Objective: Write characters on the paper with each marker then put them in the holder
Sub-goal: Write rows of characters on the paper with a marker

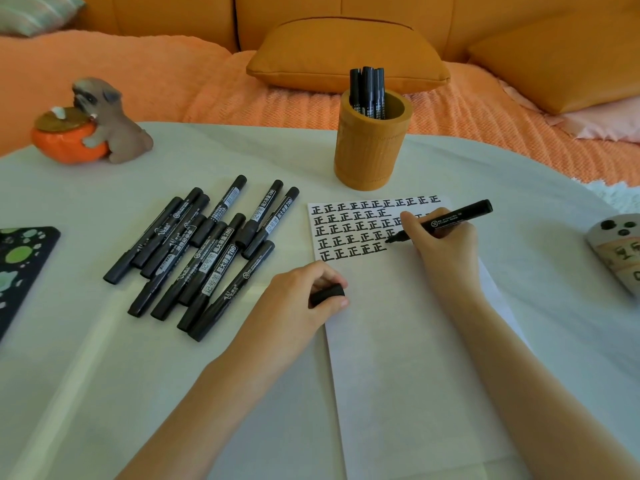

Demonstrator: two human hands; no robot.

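Note:
A white sheet of paper [408,341] lies on the table with several rows of black characters along its top. My right hand [440,237] grips an uncapped black marker [457,218], its tip touching the paper at the end of the fifth row. My left hand [304,296] rests on the paper's left edge and holds the marker's black cap [327,295]. Several capped black markers [204,251] lie in a loose pile left of the paper. An orange cylindrical holder [372,150] behind the paper has several markers [367,91] standing in it.
A dog figurine hugging an orange pot [93,126] stands at the table's far left. A dark patterned object [20,268] lies at the left edge, a decorated grey item [620,251] at the right edge. An orange sofa with cushions [346,53] runs behind the table.

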